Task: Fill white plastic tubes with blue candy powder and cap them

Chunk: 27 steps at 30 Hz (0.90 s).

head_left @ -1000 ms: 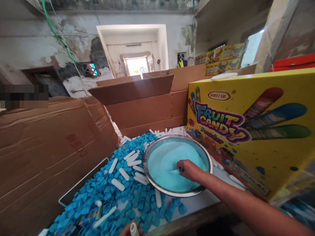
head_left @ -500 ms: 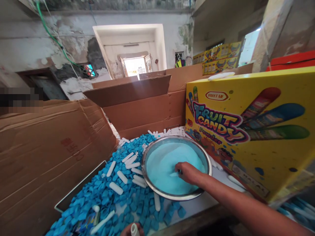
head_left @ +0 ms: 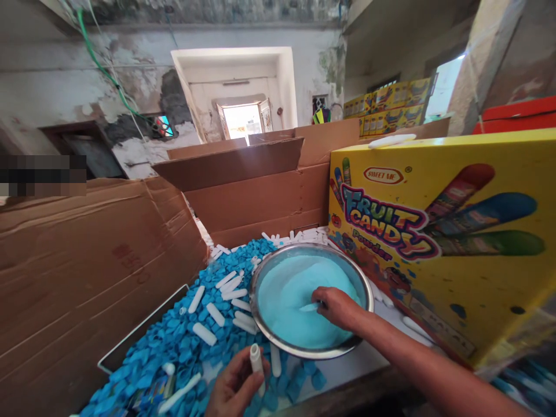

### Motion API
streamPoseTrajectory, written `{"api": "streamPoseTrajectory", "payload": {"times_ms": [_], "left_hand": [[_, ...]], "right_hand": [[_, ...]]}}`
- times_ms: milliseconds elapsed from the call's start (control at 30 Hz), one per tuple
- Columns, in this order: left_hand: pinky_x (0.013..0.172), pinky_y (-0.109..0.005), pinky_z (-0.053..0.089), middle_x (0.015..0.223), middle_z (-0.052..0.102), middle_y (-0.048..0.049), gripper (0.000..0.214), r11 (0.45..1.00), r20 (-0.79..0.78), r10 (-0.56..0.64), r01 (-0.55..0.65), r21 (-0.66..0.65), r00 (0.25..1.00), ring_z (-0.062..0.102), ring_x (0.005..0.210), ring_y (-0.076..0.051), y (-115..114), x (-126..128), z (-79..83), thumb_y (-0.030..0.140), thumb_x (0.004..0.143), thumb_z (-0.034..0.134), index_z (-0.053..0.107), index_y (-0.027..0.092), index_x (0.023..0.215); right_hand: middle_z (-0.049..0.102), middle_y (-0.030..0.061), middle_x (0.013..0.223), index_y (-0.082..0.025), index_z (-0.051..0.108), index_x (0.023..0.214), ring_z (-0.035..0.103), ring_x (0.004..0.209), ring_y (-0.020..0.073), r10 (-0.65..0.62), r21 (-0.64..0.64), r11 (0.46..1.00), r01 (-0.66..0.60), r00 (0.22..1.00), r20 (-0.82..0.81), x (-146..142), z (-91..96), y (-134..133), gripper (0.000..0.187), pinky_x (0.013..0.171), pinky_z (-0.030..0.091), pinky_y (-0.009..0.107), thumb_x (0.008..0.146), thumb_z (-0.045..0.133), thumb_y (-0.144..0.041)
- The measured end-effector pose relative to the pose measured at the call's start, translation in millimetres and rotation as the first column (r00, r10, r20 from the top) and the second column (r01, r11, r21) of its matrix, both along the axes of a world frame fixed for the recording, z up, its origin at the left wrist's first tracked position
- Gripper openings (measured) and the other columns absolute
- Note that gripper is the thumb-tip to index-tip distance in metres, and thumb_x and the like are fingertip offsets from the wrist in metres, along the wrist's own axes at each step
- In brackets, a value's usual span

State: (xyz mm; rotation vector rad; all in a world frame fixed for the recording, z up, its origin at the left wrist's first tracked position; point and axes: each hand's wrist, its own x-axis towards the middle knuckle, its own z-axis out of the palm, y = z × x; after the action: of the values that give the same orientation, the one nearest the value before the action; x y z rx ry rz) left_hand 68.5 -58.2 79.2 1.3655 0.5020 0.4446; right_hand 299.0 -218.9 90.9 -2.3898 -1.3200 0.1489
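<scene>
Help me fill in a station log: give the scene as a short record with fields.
Bowl: metal, holding light-blue powder
Left hand: holds a white tube, open mouth upward
Right hand: in the bowl, gripping a pale object, kind unclear
Left of bowl: heaped blue pieces, loose white tubes on top
Right of bowl: yellow "Fruit Candy Powder" box
Behind: brown cardboard

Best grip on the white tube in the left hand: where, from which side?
Likely the body of the white tube, below its open neck, coming in from the left, as the left hand holds it. It's slender and near upright with the neck uppermost; a side grip leaves that clear.
</scene>
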Motion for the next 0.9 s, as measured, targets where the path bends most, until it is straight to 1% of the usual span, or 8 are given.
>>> {"api": "streamPoseTrajectory", "payload": {"times_ms": [100,167,267,400,600,667,767,900], "left_hand": [[0.063,-0.027,0.047,0.073,0.069,-0.0039,0.043,0.996,0.027,-0.076,0.075,0.044,0.997,0.061,0.072,-0.022,-1,15,17.2,0.044,0.058,0.076,0.068,0.018,0.090],[0.062,-0.026,0.046,0.073,0.068,-0.0037,0.041,0.995,0.035,-0.091,0.090,0.047,0.995,0.060,0.071,-0.021,-2,20,21.1,0.042,0.059,0.076,0.067,0.017,0.091],[0.060,-0.025,0.045,0.072,0.068,-0.0032,0.041,0.998,0.054,-0.069,0.068,0.011,0.996,0.059,0.069,-0.020,-4,23,18.7,0.041,0.059,0.075,0.067,0.018,0.091],[0.062,-0.025,0.045,0.072,0.068,-0.0028,0.040,0.993,0.044,-0.114,0.114,0.008,0.993,0.057,0.067,-0.018,-7,27,15.5,0.040,0.061,0.074,0.066,0.016,0.091],[0.069,-0.028,0.045,0.079,0.067,-0.0045,0.034,0.971,0.020,-0.170,0.164,0.175,0.985,0.058,0.076,-0.021,-4,42,21.5,0.034,0.067,0.066,0.064,0.014,0.094],[0.070,-0.027,0.045,0.081,0.067,-0.0048,0.029,0.939,-0.012,-0.181,0.176,0.297,0.983,0.058,0.078,-0.021,-4,51,24.5,0.029,0.068,0.062,0.064,0.015,0.093],[0.071,-0.027,0.043,0.086,0.067,-0.0056,0.027,0.847,-0.073,-0.165,0.179,0.500,0.984,0.058,0.079,-0.021,-5,67,29.9,0.021,0.067,0.058,0.066,0.014,0.091],[0.067,-0.025,0.040,0.078,0.066,-0.0029,0.025,0.769,-0.126,-0.177,0.217,0.601,0.976,0.055,0.072,-0.019,-8,84,35.7,0.016,0.064,0.056,0.067,0.013,0.086]], "right_hand": [[0.066,0.0065,0.088,-0.016,0.066,0.086,0.059,0.078,0.0180,0.009,0.034,0.999,-0.008,1.000,-0.027,2,2.6,-3,0.025,0.070,0.040,0.024,0.066,0.052,-0.010],[0.066,0.0058,0.087,-0.016,0.066,0.085,0.059,0.078,0.0177,0.010,0.051,0.999,-0.007,0.998,-0.060,3,2.7,-3,0.025,0.070,0.040,0.024,0.065,0.052,-0.009],[0.067,0.0061,0.086,-0.015,0.067,0.084,0.059,0.079,0.0186,-0.006,0.050,0.999,0.010,0.996,-0.087,3,1.1,-4,0.026,0.070,0.040,0.024,0.064,0.052,-0.008],[0.068,0.0052,0.082,-0.015,0.067,0.082,0.060,0.077,0.0189,-0.002,0.045,0.999,0.007,0.994,-0.108,2,-1.6,-2,0.024,0.068,0.041,0.024,0.063,0.053,-0.008],[0.068,0.0033,0.080,-0.016,0.067,0.082,0.060,0.074,0.0185,-0.025,0.098,0.994,0.041,0.986,-0.166,3,3.0,0,0.023,0.069,0.042,0.025,0.064,0.053,-0.011],[0.068,0.0034,0.079,-0.016,0.067,0.080,0.060,0.075,0.0184,-0.019,0.160,0.986,0.054,0.977,-0.211,4,9.0,-1,0.021,0.070,0.043,0.026,0.063,0.054,-0.011],[0.067,0.0030,0.079,-0.016,0.066,0.079,0.059,0.076,0.0179,-0.007,0.255,0.964,0.067,0.973,-0.231,6,22.7,-3,0.020,0.070,0.043,0.026,0.063,0.054,-0.013],[0.066,0.0013,0.080,-0.018,0.066,0.081,0.057,0.074,0.0162,0.035,0.299,0.954,0.026,0.980,-0.196,8,41.8,-7,0.021,0.069,0.043,0.025,0.065,0.053,-0.014]]}}
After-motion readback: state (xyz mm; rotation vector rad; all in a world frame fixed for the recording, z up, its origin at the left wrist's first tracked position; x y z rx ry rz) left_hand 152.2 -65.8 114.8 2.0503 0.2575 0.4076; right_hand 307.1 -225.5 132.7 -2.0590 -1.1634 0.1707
